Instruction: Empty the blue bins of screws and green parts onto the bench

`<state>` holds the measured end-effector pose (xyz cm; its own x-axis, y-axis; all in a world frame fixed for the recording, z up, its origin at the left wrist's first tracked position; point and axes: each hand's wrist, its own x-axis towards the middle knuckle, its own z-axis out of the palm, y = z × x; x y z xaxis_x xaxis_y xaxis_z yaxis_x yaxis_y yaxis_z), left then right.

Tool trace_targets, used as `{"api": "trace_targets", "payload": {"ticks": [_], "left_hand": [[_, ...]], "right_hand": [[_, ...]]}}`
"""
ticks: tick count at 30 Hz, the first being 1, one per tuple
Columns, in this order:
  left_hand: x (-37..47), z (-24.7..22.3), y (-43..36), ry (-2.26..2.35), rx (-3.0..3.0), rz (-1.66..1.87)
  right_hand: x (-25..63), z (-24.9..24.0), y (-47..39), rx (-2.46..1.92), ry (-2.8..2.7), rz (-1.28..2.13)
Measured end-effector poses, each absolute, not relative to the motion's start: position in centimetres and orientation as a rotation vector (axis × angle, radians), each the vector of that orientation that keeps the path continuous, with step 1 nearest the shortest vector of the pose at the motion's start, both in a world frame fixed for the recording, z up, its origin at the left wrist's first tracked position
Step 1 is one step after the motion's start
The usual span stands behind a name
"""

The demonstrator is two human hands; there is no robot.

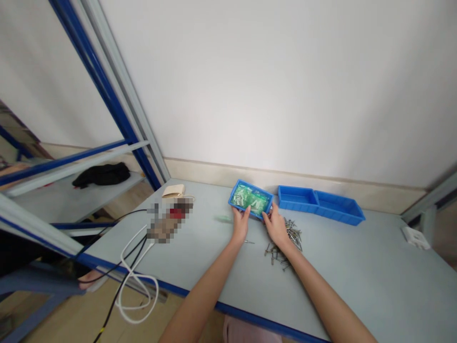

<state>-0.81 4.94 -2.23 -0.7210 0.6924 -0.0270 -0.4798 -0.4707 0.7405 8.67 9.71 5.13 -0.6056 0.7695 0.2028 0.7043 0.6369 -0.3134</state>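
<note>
A small blue bin (269,206) with green-tinted clear plastic bags (252,200) in it is held above the table, tilted toward the camera. My left hand (241,223) grips its near left side, and my right hand (275,223) grips its near right corner. Under and beside my right forearm lies a loose pile of screws (293,234) on the grey table. One thin metal piece (249,242) lies apart, between my arms. A pale green translucent item (223,218) rests left of my left hand.
Two blue bins (298,199) (339,207) stand against the wall at the back right. A white socket block (416,237) is at the far right. On the left are a cream box (173,191), cables (124,276) and a blurred-out patch. Blue framing (103,85) rises at left.
</note>
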Motion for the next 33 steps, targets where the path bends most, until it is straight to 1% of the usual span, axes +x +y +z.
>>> {"api": "trace_targets", "payload": {"ticks": [8, 16, 26, 29, 33], "left_hand": [[-0.7, -1.9, 5.1, 0.96, 0.446, 2.242], [-0.8, -1.4, 4.5, 0.998, 0.557, 2.268], [-0.6, -1.6, 4.4, 1.074, 0.661, 2.238], [-0.8, -1.5, 4.4, 1.129, 0.681, 2.214], [-1.3, -1.6, 4.1, 1.249, 0.801, 2.162]], "right_hand": [[9.4, 5.0, 10.6, -1.214, -2.571, 0.198], [9.7, 4.8, 11.6, -1.346, -2.53, 0.265], [10.5, 4.5, 13.7, -1.17, -2.304, 0.774], [10.3, 4.7, 13.8, -1.189, -2.203, 0.933], [9.9, 5.1, 13.7, -1.241, -2.125, 0.939]]}}
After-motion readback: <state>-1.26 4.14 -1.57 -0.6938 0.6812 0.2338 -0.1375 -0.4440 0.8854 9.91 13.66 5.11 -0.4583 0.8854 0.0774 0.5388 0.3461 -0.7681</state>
